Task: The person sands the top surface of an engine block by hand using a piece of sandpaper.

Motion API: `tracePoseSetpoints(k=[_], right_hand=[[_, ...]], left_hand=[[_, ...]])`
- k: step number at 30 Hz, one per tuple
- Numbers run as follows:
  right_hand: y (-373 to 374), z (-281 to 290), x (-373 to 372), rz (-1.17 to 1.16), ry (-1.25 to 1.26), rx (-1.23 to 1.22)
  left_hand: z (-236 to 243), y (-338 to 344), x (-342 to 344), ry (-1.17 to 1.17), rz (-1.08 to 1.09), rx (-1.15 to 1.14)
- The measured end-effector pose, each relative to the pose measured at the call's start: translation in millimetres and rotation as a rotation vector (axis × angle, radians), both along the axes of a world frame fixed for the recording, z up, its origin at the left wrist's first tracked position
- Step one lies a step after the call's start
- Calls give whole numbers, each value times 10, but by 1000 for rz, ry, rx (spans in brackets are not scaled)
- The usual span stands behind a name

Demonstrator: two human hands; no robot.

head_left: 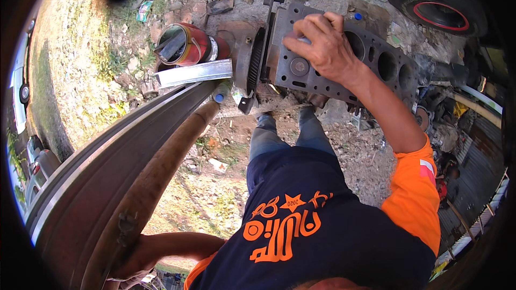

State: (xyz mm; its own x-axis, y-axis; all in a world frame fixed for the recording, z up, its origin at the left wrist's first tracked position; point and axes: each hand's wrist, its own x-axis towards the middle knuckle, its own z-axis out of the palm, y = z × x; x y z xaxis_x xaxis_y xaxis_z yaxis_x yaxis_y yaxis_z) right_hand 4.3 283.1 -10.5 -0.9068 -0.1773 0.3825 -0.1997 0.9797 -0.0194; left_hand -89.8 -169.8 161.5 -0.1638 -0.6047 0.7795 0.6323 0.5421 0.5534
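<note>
A grey engine block (344, 83) lies in front of me with its flat, holed face up. My right hand (325, 48) is over that face with its fingers curled and closed. A small bluish-grey bit shows by the fingertips, but what they grip is hidden. Just below the hand, a round piston top (299, 66) sits in one bore, while other bores stand open to the right. A toothed flywheel (253, 67) is at the block's left end. At lower left, my left hand (129, 271) is wrapped round a wooden pole (156, 174), which partly hides its fingers.
Red cans (201, 45) and a silvery metal channel (196, 73) stand left of the flywheel. A long metal beam (113, 156) runs beside the pole. A tire with a red-edged rim (441, 15) is at far right. Stones and rubble cover the ground.
</note>
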Motion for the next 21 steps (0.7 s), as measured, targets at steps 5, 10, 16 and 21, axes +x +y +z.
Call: tracePoseSetpoints(k=[5,10,16,21], right_hand=[[81,-3,-117,-21,10,-2],[-3,8,-73,64,-20,-62],[15,-29,-114,32,5,-29],[86,-3,-165,-6,7,8]], left_hand=[[4,-22,7,-26,46,19],[-1,-48,-10,10,-3,-21],[0,2,1,-9,27,14],[-14,-136,24,-61,57,-44]])
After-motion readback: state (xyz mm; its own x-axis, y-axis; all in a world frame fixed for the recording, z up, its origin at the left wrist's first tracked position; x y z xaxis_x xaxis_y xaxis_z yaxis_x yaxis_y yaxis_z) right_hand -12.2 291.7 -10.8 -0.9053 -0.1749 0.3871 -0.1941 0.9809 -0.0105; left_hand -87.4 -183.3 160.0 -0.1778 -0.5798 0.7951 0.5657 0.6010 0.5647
